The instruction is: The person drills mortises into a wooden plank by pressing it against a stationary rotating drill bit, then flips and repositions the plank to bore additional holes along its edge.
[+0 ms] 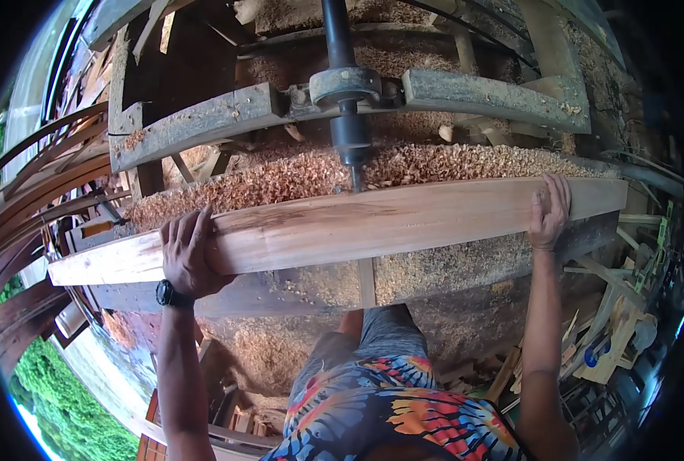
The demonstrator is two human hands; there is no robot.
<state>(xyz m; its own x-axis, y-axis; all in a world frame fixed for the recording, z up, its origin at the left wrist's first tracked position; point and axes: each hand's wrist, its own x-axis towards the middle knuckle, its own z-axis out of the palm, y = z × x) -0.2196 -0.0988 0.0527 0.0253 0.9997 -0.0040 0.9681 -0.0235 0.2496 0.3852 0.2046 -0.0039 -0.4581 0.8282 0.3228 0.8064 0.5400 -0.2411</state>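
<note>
A long, pale wooden plank (372, 219) lies crosswise in front of me on a workbench. My left hand (190, 250), with a dark watch at the wrist, grips the plank toward its left end, fingers over the top. Toward the right end, my right hand (549, 213) holds the same plank with its fingers curled over the far edge. Between the hands, the tip of a drill bit (356, 177) in a dark chuck (350, 134) points at the plank's far edge. Whether the tip touches the wood I cannot tell.
A heap of wood shavings (273, 183) lies along the plank's far side. Behind it, a wooden frame (495, 96) carries the spindle's bearing (345, 84). Curved wooden strips (34, 192) are stacked at left, and scrap wood (614, 338) lies at lower right.
</note>
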